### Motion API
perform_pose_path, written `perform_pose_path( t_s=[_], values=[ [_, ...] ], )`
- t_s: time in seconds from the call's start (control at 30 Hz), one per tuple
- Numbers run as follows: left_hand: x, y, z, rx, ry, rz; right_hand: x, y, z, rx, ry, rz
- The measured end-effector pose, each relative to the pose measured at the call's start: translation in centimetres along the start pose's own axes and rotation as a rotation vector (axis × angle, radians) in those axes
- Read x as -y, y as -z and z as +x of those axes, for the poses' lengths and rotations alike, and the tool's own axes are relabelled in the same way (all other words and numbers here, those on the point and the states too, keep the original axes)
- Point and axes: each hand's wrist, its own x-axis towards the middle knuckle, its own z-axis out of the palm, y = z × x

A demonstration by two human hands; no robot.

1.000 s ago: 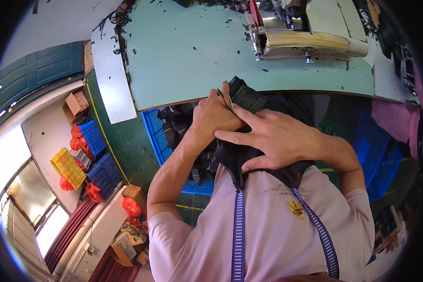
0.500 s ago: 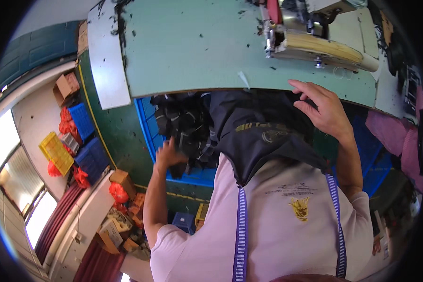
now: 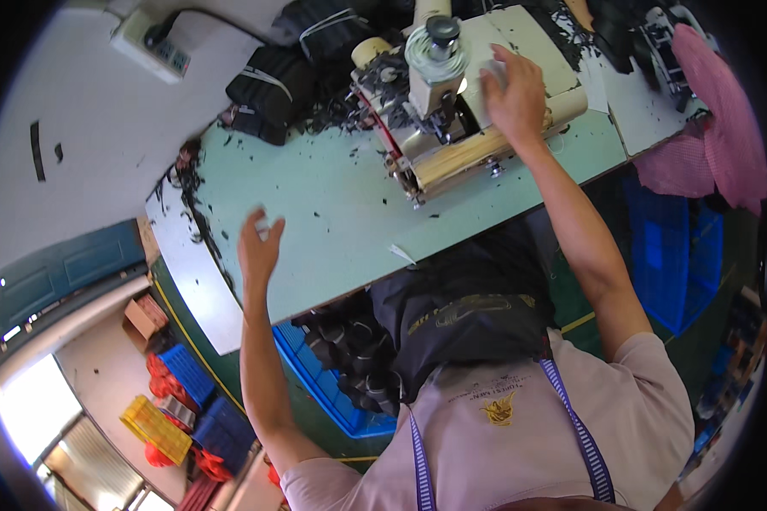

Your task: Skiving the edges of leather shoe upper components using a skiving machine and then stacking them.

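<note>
A black fabric piece [image 3: 464, 319] drapes over the near edge of the pale green worktop [image 3: 332, 221] onto the lap. The left hand [image 3: 260, 247] hovers with fingers spread, holding nothing, above bare worktop. Farther, the right hand [image 3: 511, 85] rests fingers loosely together on the cream sewing machine [image 3: 452, 102], whose long axis runs left-right, slightly tilted.

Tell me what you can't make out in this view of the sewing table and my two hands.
- Right hand, head view: it rests on the sewing machine; what lies under the palm is covered.
- Left hand, head view: fingers are motion-blurred over the green table, so contact is unclear.
- Blue crate, head view: partly hidden by the table edge and the black fabric on the lap.
</note>
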Motion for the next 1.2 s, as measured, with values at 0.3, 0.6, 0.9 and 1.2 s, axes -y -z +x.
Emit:
perform_pose_path(
  t_s=[0.3,0.6,0.9,1.2],
  values=[
    [-13.5,0.4,18.1,-0.184,-0.168,0.385,0.6,0.9,0.2,-0.069,0.046,0.012],
    [-14.5,2.7,14.4,-0.297,-0.134,-0.028,0.7,1.3,0.2,-0.12,0.046,0.114],
    [-15.7,9.2,-5.0,0.142,-0.296,-0.726,12.9,10.7,-6.6,0.411,0.479,0.807],
    [-15.0,-0.2,-13.8,0.097,-0.112,-1.431,16.5,11.0,-12.4,0.827,-0.052,1.043]
  ],
)
